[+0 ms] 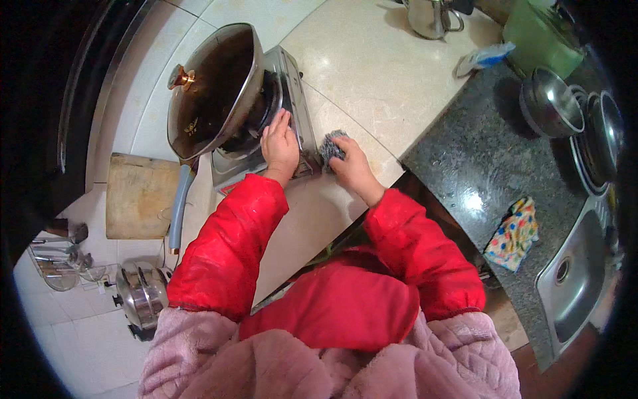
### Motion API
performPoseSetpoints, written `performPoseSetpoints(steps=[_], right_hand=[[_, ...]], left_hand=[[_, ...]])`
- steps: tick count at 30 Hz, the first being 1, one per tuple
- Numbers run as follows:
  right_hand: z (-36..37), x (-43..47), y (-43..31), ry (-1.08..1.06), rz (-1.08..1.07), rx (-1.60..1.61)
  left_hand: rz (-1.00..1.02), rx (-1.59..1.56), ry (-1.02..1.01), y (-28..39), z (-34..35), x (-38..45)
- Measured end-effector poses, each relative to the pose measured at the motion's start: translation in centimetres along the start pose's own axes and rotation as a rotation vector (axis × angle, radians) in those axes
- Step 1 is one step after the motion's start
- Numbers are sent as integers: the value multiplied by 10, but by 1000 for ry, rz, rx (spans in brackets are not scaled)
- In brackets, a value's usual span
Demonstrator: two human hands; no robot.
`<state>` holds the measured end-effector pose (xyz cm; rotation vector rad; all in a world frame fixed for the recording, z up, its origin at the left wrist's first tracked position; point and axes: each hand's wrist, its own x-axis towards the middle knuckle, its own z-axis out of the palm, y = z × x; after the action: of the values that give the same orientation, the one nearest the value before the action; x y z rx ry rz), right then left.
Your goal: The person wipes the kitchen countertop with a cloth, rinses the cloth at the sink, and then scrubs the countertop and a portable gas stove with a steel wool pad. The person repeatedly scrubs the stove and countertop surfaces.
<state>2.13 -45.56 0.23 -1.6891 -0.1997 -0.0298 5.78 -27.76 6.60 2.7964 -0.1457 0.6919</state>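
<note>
My right hand (353,167) grips a grey metal scouring pad (333,145) against the pale countertop, just right of the stove's front. My left hand (280,147) rests flat on the metal gas stove (305,119), near its front edge, fingers extended and holding nothing. On the stove's burner sits a pan (249,107) with a grey-blue handle (182,204). A dark glass lid (214,85) with an amber-coloured knob (181,78) covers it. Red sleeve covers wrap both my forearms.
A wooden cutting board (137,197) leans left of the pan handle. Stacked metal bowls (553,102) and a dotted cloth (513,234) lie on the dark stone counter (448,164), beside a steel sink (578,279). A metal pitcher (429,20) stands at the back; a steamer pot (142,292) is lower left.
</note>
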Motion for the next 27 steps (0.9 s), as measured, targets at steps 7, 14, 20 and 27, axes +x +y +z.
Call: performPoseSetpoints(steps=[7, 14, 20, 27], right_hand=[[12, 13, 15, -203, 106, 308], [45, 89, 31, -47, -21, 64], [33, 7, 21, -80, -61, 41], [39, 79, 24, -137, -14, -102]], left_hand=[[-90, 111, -76, 19, -6, -1], [-57, 122, -57, 20, 1, 2], [-34, 116, -66, 13, -4, -5], [4, 119, -88, 19, 3, 4]])
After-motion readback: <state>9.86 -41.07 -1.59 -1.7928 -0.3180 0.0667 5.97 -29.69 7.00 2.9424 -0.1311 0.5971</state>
